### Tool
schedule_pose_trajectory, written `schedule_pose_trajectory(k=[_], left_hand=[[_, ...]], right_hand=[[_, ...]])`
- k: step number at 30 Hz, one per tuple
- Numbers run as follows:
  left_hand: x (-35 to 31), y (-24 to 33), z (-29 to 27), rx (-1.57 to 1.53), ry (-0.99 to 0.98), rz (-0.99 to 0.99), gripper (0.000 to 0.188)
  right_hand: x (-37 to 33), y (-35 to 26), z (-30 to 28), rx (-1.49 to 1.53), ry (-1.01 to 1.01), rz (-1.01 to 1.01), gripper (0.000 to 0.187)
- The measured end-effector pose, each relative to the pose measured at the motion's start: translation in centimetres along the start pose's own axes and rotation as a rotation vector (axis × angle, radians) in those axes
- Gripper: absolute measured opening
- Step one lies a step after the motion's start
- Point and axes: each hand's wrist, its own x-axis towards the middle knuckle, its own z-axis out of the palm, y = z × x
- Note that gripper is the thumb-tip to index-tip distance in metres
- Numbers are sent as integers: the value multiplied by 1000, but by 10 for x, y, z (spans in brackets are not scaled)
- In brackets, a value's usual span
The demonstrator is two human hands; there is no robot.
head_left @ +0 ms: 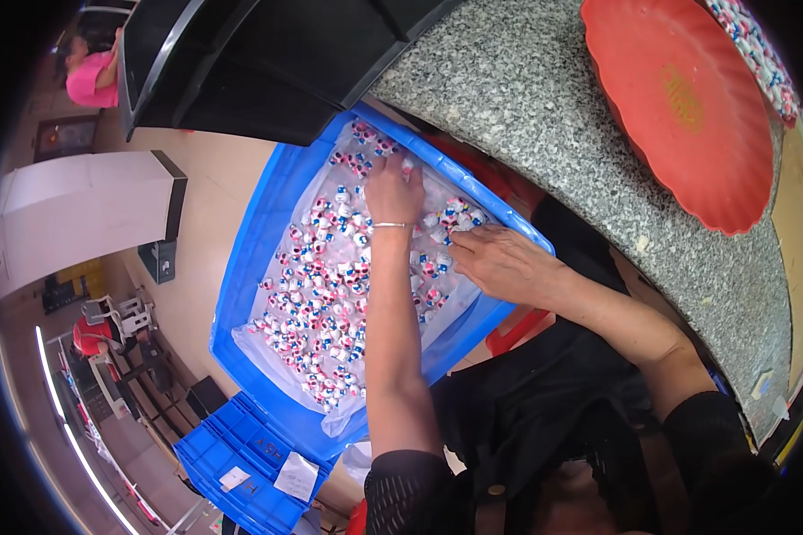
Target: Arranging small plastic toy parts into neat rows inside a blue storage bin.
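Pieces (326, 292), small, white, pink-and-blue-patched, lie by the left hand (393, 194) and right hand (503, 259), whose grip I cannot tell.

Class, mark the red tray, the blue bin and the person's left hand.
Red tray (700, 152): head view, on its bare red surface.
Blue bin (260, 241): head view, on its left wall.
Left hand (394, 192): head view, on the back of the hand.

Room over left of blue tray (257, 242), black bin (250, 76) beyond
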Motion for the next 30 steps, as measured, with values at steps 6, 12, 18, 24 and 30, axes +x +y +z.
schedule_pose_trajectory(k=[6, 12, 18, 24, 30], left_hand=[[-6, -7, 14, -352, -68, -106, 21], [-5, -25, 18, -238, 3, 18, 22], [-19, 16, -10, -346, -36, -46, 21], [-46, 35, -17, -278, -299, 74, 23], [-50, 17, -26, -556, -273, -135, 28]], right_hand=[[-1, 2, -4, -32, -235, 89, 27], [2, -4, -5, -28, -235, 75, 26], [-14, 3, -8, 60, 35, -85, 22], [-37, -20, -7, 102, -68, -61, 20], [-37, -18, -1, 116, 59, -2, 19]])
